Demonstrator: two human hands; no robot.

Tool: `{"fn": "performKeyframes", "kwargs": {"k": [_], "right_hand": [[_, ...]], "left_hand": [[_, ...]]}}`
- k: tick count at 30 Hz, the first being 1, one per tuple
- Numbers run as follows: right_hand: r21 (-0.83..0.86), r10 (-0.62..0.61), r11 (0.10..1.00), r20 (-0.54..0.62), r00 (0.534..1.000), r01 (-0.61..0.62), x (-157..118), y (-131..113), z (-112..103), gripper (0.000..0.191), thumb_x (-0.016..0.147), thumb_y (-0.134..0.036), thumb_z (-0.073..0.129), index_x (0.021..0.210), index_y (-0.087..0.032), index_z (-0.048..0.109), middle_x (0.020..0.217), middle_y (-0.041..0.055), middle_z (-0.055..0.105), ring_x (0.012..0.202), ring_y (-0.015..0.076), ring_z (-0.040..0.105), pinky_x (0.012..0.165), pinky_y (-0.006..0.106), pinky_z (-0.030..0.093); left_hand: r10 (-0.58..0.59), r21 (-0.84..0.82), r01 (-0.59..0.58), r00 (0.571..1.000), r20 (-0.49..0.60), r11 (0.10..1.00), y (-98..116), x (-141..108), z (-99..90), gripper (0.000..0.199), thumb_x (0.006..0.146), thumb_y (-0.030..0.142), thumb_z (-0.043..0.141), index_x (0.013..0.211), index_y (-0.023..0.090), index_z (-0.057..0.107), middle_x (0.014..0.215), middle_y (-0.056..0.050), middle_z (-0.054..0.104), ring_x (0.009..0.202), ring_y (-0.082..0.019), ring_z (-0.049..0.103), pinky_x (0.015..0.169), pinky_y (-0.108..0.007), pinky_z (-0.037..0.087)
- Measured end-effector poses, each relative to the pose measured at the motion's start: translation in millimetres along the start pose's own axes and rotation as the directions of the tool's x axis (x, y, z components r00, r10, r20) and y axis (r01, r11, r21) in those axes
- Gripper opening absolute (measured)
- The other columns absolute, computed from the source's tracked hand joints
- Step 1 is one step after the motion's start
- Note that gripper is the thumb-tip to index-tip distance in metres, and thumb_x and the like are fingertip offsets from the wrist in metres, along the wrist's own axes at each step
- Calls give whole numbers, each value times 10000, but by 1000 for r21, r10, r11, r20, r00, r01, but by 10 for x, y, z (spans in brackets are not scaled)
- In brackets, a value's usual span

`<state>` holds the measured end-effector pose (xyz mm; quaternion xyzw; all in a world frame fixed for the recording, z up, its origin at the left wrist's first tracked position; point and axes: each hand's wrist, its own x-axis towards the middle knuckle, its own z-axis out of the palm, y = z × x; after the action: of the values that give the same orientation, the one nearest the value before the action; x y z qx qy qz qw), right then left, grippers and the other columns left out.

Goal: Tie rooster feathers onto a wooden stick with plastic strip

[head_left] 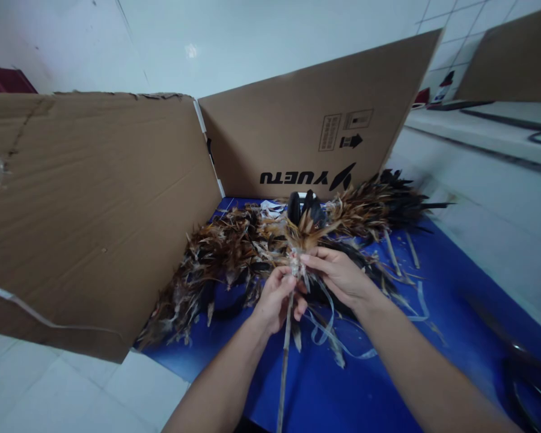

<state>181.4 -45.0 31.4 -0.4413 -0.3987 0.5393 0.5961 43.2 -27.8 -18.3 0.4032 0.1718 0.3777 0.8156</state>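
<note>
- At 10 o'clock, a brown cardboard panel (90, 222) stands on the left, its upper edge rough
- From 9 to 11 o'clock, loose brown and black feathers (225, 240) lie heaped on the blue table (265, 385)
- At the centre, the left hand (277, 300) has its fingers clenched around the top of a thin stick (285, 361), just under a pale wrapped base; the stick slants down towards 6 o'clock
- Above the left fingers, pointing to 12 o'clock, is the feather bundle (304, 225), black tips upright over golden-brown plumes
- Behind it at 12 o'clock, a printed cardboard panel (288, 132) shows upside-down "YUETU" lettering and an arrow
- The right hand (340, 276) reaches in from 4 o'clock, thumb and fingers pinching the pale base from its right side
- Below the right hand, a clear plastic strip (328, 331) curls over the table; whether it is tied to the base I cannot tell
- At 2 o'clock, a long fuller plume (379, 201) of brown and black feathers rests near the printed panel, with pale bare quills (392, 254) below it
- At 4 o'clock, a dark looped tool (516, 347) lies blurred
- At 2 o'clock, farther off, a bottle (444, 87) stands on a white ledge (500, 117)
</note>
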Motion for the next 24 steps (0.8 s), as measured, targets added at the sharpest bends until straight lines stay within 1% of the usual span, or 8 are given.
{"fn": "performKeyframes", "kwargs": {"k": [2, 5, 8, 10, 12, 17, 21, 24], "right_hand": [[-15, 15, 1000, 46, 999, -14, 4, 44, 6, 276, 605, -398, 745, 630, -160, 607, 603, -3, 601, 517, 111, 513, 520, 265, 413], [-74, 2, 997, 40, 999, 1, 12, 84, 5, 281, 604, -399, 744, 624, -159, 598, 583, -10, 577, 539, 112, 509, 547, 265, 417], [-142, -78, 988, -78, 994, 67, -5, 33, -13, 268, 590, -388, 754, 642, -164, 617, 640, -8, 591, 627, 121, 526, 645, 270, 428], [-185, -166, 974, -178, 970, 132, -51, -52, -20, 247, 586, -371, 760, 654, -171, 631, 671, -7, 592, 652, 121, 522, 666, 263, 424], [-208, -225, 961, -206, 952, 182, -115, -141, -5, 225, 598, -356, 756, 676, -179, 641, 692, 1, 599, 671, 131, 527, 675, 265, 428], [-251, -146, 960, -68, 987, 124, -190, -180, 95, 241, 631, -397, 716, 657, -174, 628, 631, 8, 594, 621, 137, 530, 624, 269, 431], [-352, -140, 932, -122, 983, 89, -103, -69, 128, 271, 608, -422, 706, 605, -166, 616, 571, 2, 580, 561, 125, 506, 556, 252, 405], [-370, -133, 926, -132, 982, 76, -48, -15, 127, 269, 605, -420, 701, 573, -171, 603, 506, -13, 553, 500, 111, 481, 508, 241, 380]], "left_hand": [[-37, 1, 37, 999, -29, 999, 40, 17, 33, 327, 802, 481, 509, 930, 189, 439, 764, -23, 595, 371, -86, 512, 264, -157, 308], [-39, 34, 42, 996, -76, 999, 98, 43, 64, 373, 814, 516, 468, 872, 148, 485, 670, -21, 577, 297, -43, 413, 243, -132, 183], [-41, 56, 46, 995, -88, 997, 145, 63, 65, 365, 797, 502, 510, 864, 143, 496, 578, 7, 542, 276, -24, 348, 252, -128, 133], [-54, 61, 61, 993, -103, 996, 167, 74, 59, 355, 783, 487, 541, 905, 157, 491, 565, 21, 533, 286, -28, 355, 257, -124, 127], [-56, 65, 63, 992, -111, 996, 181, 84, 62, 341, 774, 464, 565, 927, 170, 484, 562, 32, 524, 293, -28, 359, 261, -123, 130], [-4, 76, 11, 995, -100, 997, 171, 98, 118, 306, 743, 401, 617, 907, 176, 492, 650, 39, 520, 311, -11, 369, 268, -128, 151], [-14, 114, 32, 988, -156, 993, 147, 83, 143, 297, 715, 386, 631, 877, 175, 498, 699, 26, 541, 328, -17, 399, 267, -127, 160], [-26, 107, 43, 988, -154, 993, 143, 67, 132, 283, 711, 378, 603, 876, 170, 507, 733, 3, 573, 335, -27, 419, 267, -128, 153]]}}
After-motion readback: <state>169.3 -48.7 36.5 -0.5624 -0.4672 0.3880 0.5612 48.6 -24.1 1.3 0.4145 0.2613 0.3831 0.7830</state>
